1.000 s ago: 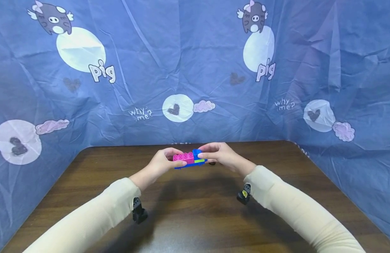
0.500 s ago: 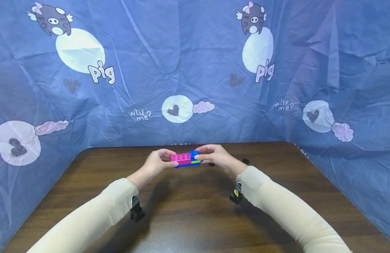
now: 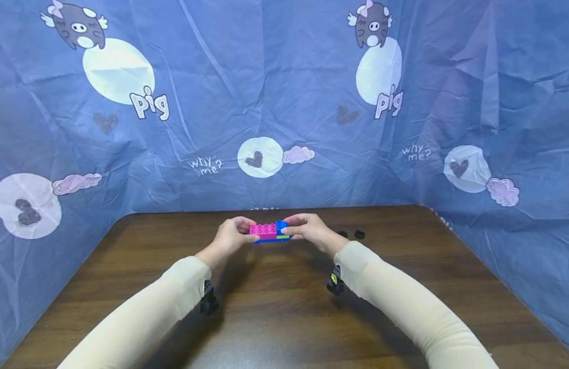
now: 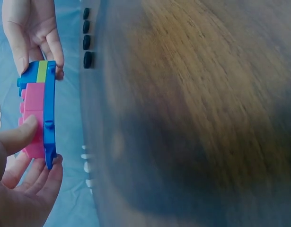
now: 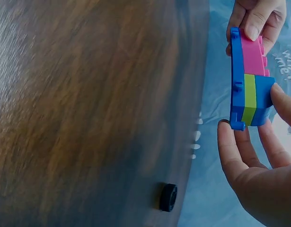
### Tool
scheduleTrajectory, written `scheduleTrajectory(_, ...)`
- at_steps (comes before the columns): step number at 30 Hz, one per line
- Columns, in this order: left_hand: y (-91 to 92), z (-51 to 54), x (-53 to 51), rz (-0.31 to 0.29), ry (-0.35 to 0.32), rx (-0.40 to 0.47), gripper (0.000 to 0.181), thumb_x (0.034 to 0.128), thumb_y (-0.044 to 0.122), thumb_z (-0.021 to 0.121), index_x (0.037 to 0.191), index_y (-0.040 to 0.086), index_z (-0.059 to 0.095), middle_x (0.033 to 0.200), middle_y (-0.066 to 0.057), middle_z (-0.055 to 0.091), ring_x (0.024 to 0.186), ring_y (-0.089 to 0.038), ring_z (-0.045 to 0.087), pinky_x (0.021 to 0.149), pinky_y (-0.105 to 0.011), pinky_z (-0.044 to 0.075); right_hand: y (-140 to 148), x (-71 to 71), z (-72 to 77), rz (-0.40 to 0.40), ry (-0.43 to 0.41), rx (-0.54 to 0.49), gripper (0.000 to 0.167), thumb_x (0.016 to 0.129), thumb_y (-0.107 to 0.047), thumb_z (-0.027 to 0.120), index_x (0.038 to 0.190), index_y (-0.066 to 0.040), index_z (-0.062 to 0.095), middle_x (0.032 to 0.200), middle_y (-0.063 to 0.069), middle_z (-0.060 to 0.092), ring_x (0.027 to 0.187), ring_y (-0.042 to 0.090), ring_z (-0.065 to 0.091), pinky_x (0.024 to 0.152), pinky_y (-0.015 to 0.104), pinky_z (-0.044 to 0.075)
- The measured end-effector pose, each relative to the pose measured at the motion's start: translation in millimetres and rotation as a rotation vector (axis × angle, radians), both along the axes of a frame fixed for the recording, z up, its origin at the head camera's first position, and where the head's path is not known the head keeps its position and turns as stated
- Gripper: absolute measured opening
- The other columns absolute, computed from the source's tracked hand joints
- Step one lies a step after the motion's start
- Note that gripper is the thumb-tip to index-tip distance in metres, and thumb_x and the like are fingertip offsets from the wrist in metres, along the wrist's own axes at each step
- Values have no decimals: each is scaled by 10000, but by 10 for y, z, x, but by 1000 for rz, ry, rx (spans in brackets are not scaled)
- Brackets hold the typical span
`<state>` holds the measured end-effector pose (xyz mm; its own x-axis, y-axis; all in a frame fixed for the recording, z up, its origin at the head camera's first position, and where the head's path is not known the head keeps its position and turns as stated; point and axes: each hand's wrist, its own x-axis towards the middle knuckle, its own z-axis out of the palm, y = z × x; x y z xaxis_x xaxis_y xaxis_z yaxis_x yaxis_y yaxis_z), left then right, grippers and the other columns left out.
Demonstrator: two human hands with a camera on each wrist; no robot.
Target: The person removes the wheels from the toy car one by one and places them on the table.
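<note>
Between my hands, above the table, is a toy car body built of blocks (image 3: pixel 264 232). Pink studded bricks (image 4: pixel 35 101) sit on a long blue base (image 5: pixel 237 71) with small pegs along its side. At the right end a lime green layer (image 5: pixel 249 97) lies under a blue brick (image 5: pixel 264 93). My left hand (image 3: pixel 226 237) pinches the pink end, thumb on the near side. The blue end is gripped by my right hand (image 3: pixel 313 229), thumb against the blue brick and other fingers behind and below.
Several small black wheels (image 4: pixel 86 42) stand in a row near the far edge of the brown wooden table (image 3: pixel 284 307), to the right. A blue printed cloth (image 3: pixel 284 102) hangs behind and at both sides.
The car body has shifted slightly left and levelled out, both hands still gripping it. My right forearm has moved left, and wheels it hid now show beside it.
</note>
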<state>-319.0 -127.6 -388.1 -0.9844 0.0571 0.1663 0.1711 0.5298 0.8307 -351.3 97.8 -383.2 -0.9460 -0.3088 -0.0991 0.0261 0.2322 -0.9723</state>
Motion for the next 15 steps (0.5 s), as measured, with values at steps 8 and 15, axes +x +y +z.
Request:
scheduleTrajectory(8,61,-135,-52,25,-67,3,294,773,37,792,1021,-48,659,984,-198,709,873,-237,680,714,-258,530,11,-12,-94,-26,-14,75,363,846,-102,743,1173,21,645,1194,174,647,940,168,653,936,415,525)
scheduleTrajectory(15,93,-211,-109,27,-103,-22,294,762,17,792,1017,-42,657,982,-187,706,883,-225,670,736,-277,531,-2,-24,-147,-63,-56,121,342,838,-96,750,1155,-2,661,1171,151,650,983,191,651,921,371,533)
